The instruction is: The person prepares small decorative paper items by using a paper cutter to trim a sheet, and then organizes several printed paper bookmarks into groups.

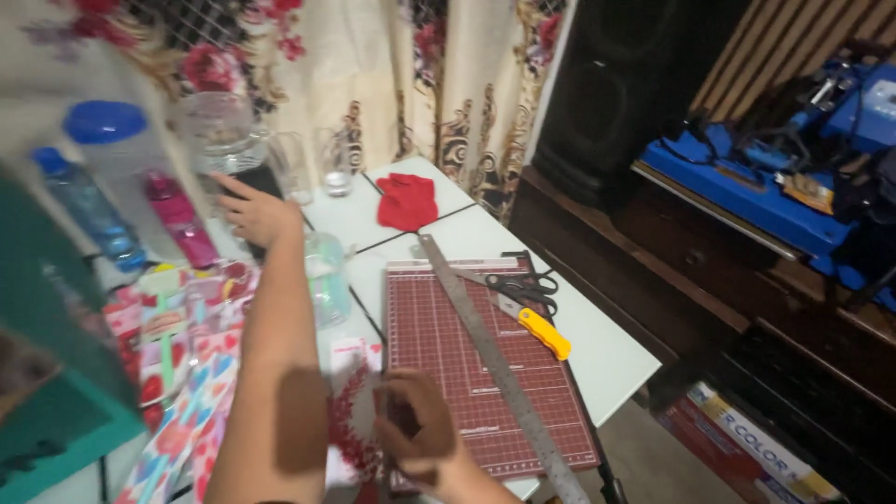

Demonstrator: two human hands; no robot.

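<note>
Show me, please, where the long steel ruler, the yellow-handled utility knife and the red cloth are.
long steel ruler (493,359): head view, middle of its blade, on the cutting mat.
yellow-handled utility knife (545,334): head view, its yellow handle.
red cloth (407,201): head view, centre of the fabric.

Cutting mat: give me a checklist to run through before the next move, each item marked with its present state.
1. Cutting mat lies flat on the white table: ok.
2. Steel ruler lies diagonally on the mat: ok.
3. Yellow utility knife blade retracted: cannot tell.
4. Scissors clear of both hands: ok.
5. Right hand grip at the mat's near-left edge: cannot tell what it holds.
6. Left hand off the mat, reaching toward the clear jars: ok.
</note>
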